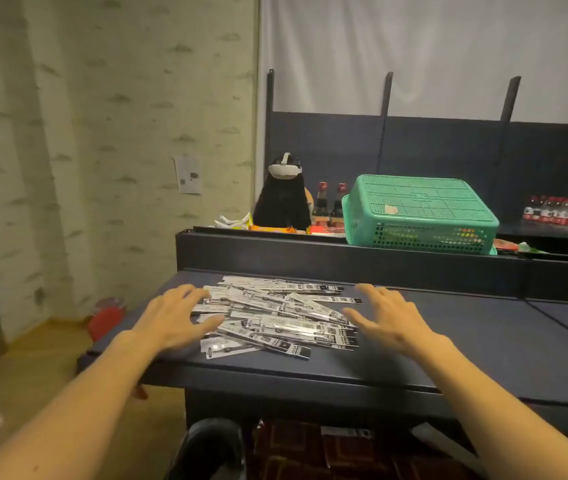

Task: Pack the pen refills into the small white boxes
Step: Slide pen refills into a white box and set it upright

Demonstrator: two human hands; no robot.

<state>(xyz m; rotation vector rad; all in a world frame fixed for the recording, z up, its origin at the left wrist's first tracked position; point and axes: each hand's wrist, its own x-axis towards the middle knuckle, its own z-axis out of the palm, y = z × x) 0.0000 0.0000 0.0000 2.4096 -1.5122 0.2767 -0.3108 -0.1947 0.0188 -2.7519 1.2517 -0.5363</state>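
A loose heap of packaged pen refills (pixel 275 315) is shown lying on the dark shelf top (pixel 483 337), just in front of the viewer. The packets are long, flat sleeves, and most are laid with the long axis running left to right, a few skewed — so that the ends of the heap face the two hands. The left hand (pixel 175 315) is placed at the left end, fingers spread and straight, the fingertips (pixel 203 294) resting on or just over the outermost packets. The right hand (pixel 384 318) is held at the right end, likewise spread, its thumb near the packet ends; contact cannot be confirmed from this angle. Nothing is gripped by either hand. Both hands are about equally near, one on each side, and the heap is judged to be about to be gathered inward along its long axis.

No small white box is seen in view — none on the shelf top. The only container visible is a green plastic basket (pixel 417 213), turned upside down on the ledge behind; its contents, glimpsed through the mesh, cannot be identified. Dark bottles (pixel 320 206) are seen beside it, and a white headset (pixel 284 167) on a person's head beyond.
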